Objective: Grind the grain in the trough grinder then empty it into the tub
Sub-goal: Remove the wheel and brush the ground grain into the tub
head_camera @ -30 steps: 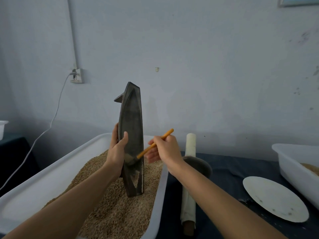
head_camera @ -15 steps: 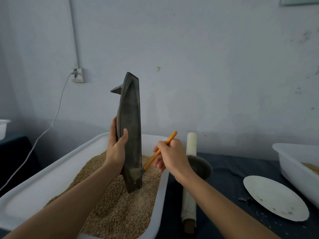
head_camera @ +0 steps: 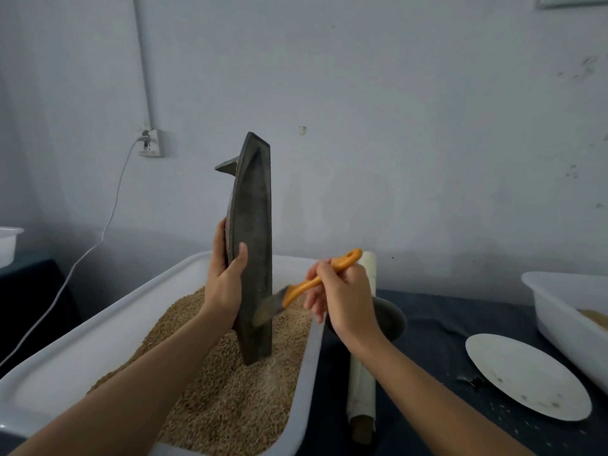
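The dark boat-shaped trough grinder (head_camera: pixel 253 225) stands upright on end, its lower tip sunk in the grain (head_camera: pixel 230 383) that fills the big white tub (head_camera: pixel 98 327). My left hand (head_camera: pixel 223 284) grips the trough's left edge at mid-height, thumb across the front. My right hand (head_camera: pixel 342 301) holds an orange-handled brush (head_camera: pixel 309 284). Its bristles touch the trough's inner face near the lower end.
The grinding wheel (head_camera: pixel 391 319) on its long pale axle (head_camera: pixel 362 383) lies on the dark cloth right of the tub. A white plate (head_camera: pixel 526 376) and a second white tub (head_camera: pixel 572 311) sit at the right. A white cable hangs from a wall socket (head_camera: pixel 150 143).
My right hand has swung the brush handle up and to the right, while the bristles stay low on the trough's inner face. The trough has stayed upright in the grain.
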{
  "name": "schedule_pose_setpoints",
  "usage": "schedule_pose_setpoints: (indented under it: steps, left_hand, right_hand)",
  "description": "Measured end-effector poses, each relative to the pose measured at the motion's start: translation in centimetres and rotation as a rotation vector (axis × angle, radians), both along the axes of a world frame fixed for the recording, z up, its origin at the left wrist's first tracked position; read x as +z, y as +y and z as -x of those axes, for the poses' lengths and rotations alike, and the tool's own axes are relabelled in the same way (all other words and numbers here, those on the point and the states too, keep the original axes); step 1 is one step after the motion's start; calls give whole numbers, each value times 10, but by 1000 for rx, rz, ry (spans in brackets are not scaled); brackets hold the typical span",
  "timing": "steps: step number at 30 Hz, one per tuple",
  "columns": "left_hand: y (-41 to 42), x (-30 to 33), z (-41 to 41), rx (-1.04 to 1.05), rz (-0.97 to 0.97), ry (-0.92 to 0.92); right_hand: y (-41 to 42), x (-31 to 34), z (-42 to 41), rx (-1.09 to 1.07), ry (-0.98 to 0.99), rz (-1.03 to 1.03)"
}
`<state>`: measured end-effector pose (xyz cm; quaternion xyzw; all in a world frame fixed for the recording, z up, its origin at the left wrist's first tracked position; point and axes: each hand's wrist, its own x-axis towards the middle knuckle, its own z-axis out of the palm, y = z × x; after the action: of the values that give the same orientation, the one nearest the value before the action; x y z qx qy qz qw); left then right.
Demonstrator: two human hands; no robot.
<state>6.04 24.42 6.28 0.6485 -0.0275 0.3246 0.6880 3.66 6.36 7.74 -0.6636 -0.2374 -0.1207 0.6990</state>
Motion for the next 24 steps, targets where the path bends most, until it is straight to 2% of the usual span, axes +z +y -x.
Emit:
schedule_pose_setpoints:
  steps: [3, 5, 7, 10, 16, 18, 21, 24]
  left_hand:
    - [0, 0, -1, -7, 21, -7]
    - [0, 0, -1, -12, 25, -11]
    - [1, 1, -1, -15, 38, -4]
    - [2, 2, 0, -23, 77, -11]
    - [4, 4, 2, -17, 131, -21]
    - [4, 5, 3, -16, 140, -23]
    - [4, 6, 4, -35, 174, -30]
    - [3, 5, 4, -93, 225, -18]
  right_hand:
    - [3, 1, -2, 81, 5, 33]
    - [3, -1, -4, 14, 27, 37]
    - [2, -2, -7, -63, 16, -55]
    - [3, 1, -11, -42, -18, -191]
    - [-3, -7, -15, -88, 49, -83]
    - [-5, -4, -15, -98, 34, -133]
    - [0, 5, -14, 53, -19, -275]
    - [17, 12, -17, 200, -8, -237]
